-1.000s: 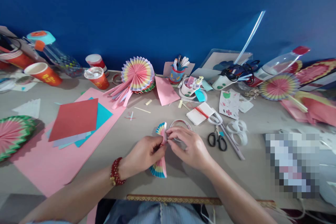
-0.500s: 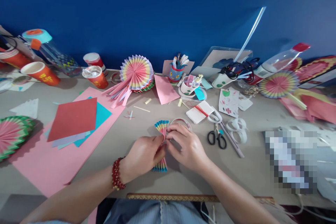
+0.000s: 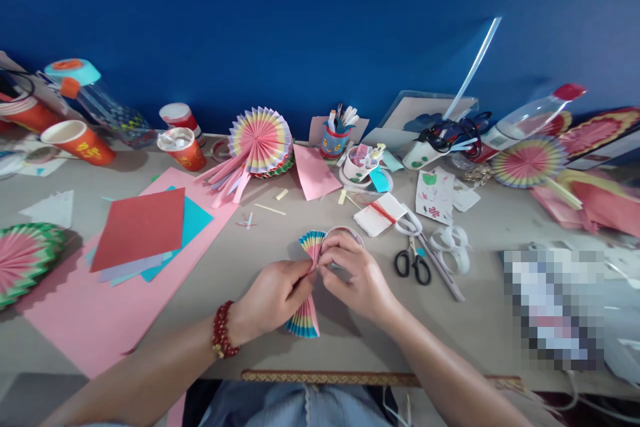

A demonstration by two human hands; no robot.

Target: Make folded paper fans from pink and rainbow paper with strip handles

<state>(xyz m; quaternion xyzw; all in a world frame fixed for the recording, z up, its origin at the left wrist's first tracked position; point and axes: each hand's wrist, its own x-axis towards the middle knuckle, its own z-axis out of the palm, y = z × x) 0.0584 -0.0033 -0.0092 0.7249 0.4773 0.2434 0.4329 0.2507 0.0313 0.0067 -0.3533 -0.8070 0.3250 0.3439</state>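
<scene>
Fingers of the left hand [image 3: 273, 297] clamp the pinched waist of the paper fan [image 3: 304, 323], midway between the hands; the right hand's [image 3: 361, 278] curled fingertips meet beside it, grip unclear. Pleating appears done; flared ends stand unjoined. Outward: round tape [image 3: 357, 235], smooth pink sheet [image 3: 95, 323], ridged rosette [image 3: 260, 137].

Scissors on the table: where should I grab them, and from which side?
I'd take the scissors by their two black loops, coming from the near side of the table. The loops face that way and the metal blades point away, so you'd likely meet the loops first.
</scene>
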